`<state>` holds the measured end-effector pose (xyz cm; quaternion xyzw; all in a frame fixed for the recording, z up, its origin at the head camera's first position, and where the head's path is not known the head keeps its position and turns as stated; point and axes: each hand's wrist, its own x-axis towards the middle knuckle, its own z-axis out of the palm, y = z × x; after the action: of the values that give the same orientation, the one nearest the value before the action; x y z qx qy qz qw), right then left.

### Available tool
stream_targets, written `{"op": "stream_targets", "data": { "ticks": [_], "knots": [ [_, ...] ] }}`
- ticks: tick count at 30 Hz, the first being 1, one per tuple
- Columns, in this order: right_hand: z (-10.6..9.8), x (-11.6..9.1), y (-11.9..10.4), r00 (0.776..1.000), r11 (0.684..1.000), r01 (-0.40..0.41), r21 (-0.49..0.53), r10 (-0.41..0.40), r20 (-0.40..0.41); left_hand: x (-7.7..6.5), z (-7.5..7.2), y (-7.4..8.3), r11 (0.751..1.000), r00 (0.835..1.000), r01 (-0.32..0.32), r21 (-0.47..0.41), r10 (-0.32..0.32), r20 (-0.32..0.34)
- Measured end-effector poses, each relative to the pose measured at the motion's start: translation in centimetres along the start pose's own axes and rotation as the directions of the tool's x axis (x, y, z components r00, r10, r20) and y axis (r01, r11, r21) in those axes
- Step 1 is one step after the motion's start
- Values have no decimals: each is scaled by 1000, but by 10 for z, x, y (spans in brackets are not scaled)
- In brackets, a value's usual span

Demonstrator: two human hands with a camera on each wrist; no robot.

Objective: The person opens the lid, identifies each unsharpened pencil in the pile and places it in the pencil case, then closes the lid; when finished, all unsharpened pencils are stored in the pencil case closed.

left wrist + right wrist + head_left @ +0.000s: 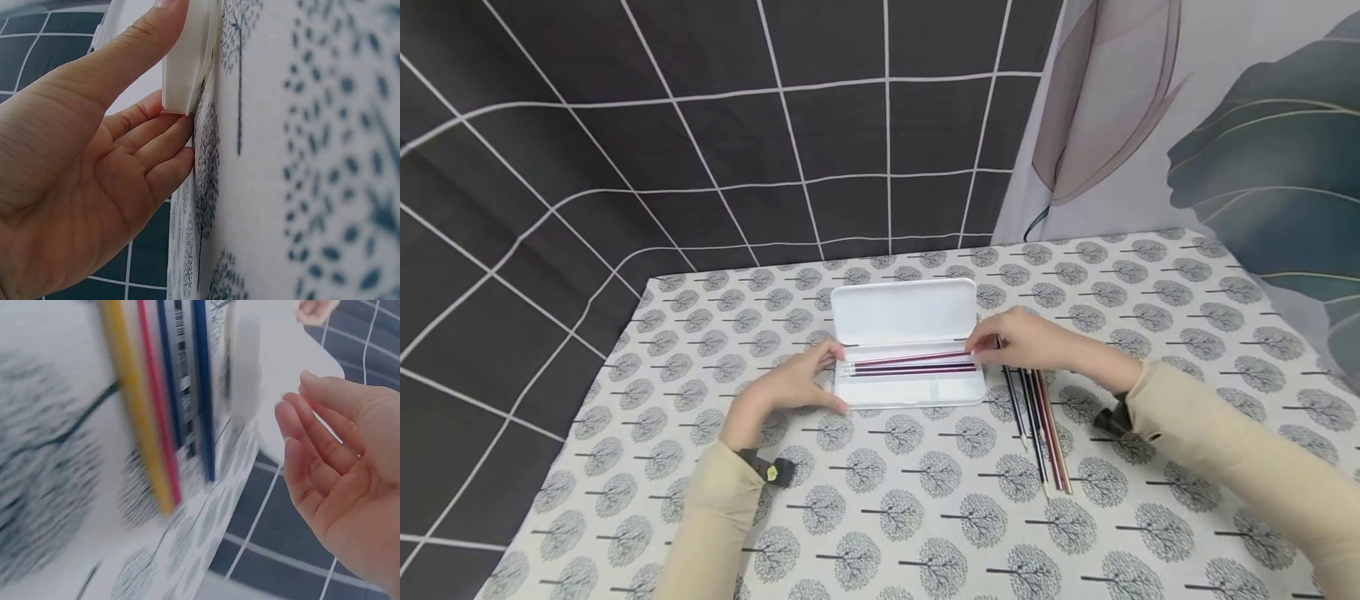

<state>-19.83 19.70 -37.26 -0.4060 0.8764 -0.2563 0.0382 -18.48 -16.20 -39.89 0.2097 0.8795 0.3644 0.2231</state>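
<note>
A white pencil case lies on the table with its lid raised at the back. Several thin pencils, dark and red, lie lengthwise inside; one red one slants across the others. My left hand grips the case's left end, thumb at the front corner and fingers behind, as the left wrist view also shows. Over the case's right end is my right hand, its fingertips by the end of the red pencil. In the right wrist view the right hand's fingers bend loosely, with nothing visible between them.
More pencils, black, red and gold, lie loose on the tree-print tablecloth, right of the case and partly under my right hand. A dark grid-patterned curtain hangs behind the table, beside a leaf-print curtain.
</note>
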Motion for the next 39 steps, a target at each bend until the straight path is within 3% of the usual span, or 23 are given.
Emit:
{"op": "stream_targets", "data": {
  "ticks": [4,8,11,15,22,30,37,39],
  "knots": [
    [-7,-18,7,995,992,-95,88,93,26,-4,-2,0,1000,1000,1,-18,-1,-7],
    [-10,-37,12,972,965,-230,130,222,71,-6,-3,0,999,1000,0,-32,0,-8],
    [-11,-49,14,935,916,-352,193,333,123,-7,-5,-1,999,1000,-5,-39,5,-9],
    [-11,-63,15,866,830,-498,250,459,199,-7,-6,0,999,1000,-11,-40,11,-13],
    [-1,-73,17,833,791,-554,261,528,167,-5,-6,2,1000,1000,-8,-16,8,-16],
    [5,-70,9,767,728,-640,247,627,137,-6,-3,4,999,1000,1,-33,-1,-10],
    [2,-59,-2,757,754,-647,118,615,221,-5,-1,5,999,1000,-8,-36,8,-2],
    [1,-57,-2,742,738,-661,135,615,267,-4,-1,7,999,1000,-12,-35,12,4]
  ]
}}
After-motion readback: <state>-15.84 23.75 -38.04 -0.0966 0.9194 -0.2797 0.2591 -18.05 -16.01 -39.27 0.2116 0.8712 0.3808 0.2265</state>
